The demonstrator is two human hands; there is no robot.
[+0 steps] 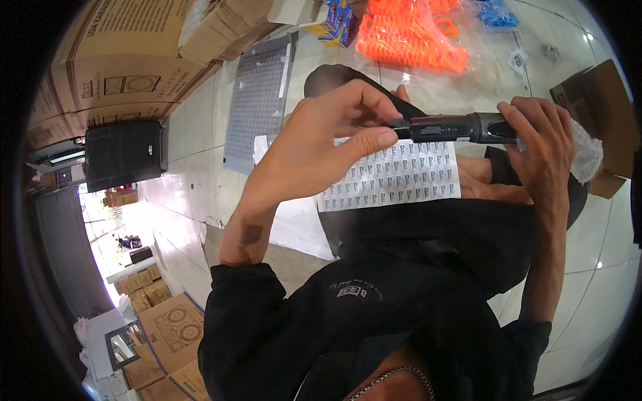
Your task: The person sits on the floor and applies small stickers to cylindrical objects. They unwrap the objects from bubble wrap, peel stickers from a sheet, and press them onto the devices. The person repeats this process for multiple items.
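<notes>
My right hand (544, 133) grips the right part of a black handheld device (441, 129), apparently a wireless microphone, which lies level above my lap. Clear bubble wrap (587, 153) sits by that hand, around or against the device's right end. With thumb and fingertips, my left hand (313, 145) pinches the small black piece at the left end; whether it is separate from the body cannot be told. Below the device, a white sheet of small printed stickers (391, 178) rests over my legs. Another white sheet (301, 225) lies lower left, partly under it.
A grey sheet of small labels (258, 100) lies on the tiled floor. Beyond my legs are orange plastic rings (411, 45) in clear film, blue pieces (496, 14) and blue-yellow boxes (337, 22). An open cardboard box (597, 120) stands right; large cartons (125, 60) and a black case (123, 155) stand left.
</notes>
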